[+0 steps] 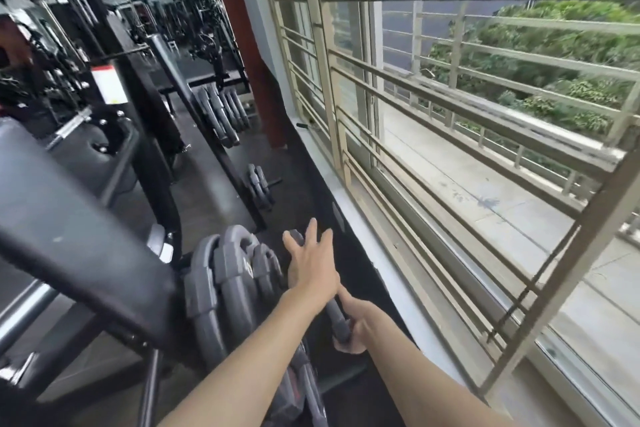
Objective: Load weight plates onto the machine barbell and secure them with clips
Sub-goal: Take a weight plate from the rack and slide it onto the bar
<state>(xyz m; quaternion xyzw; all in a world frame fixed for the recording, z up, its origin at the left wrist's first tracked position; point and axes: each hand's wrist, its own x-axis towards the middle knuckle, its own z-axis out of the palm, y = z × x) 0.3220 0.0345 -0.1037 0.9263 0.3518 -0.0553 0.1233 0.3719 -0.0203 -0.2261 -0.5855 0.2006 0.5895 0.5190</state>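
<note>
A grey weight plate (336, 317) stands on edge at the bottom centre, mostly hidden behind my hands. My left hand (311, 265) lies over its upper rim with the fingers spread and nearly straight. My right hand (355, 324) grips the plate's lower near rim, fingers curled round it. To the left, several more grey plates (228, 284) lean together on a low storage rack. No barbell sleeve or clip can be made out.
A black padded machine arm (86, 253) fills the lower left. More plates (221, 114) hang on a rack farther back, and a small set of plates (258, 185) sits on a peg by the floor. A barred window (433, 149) and its sill run along the right.
</note>
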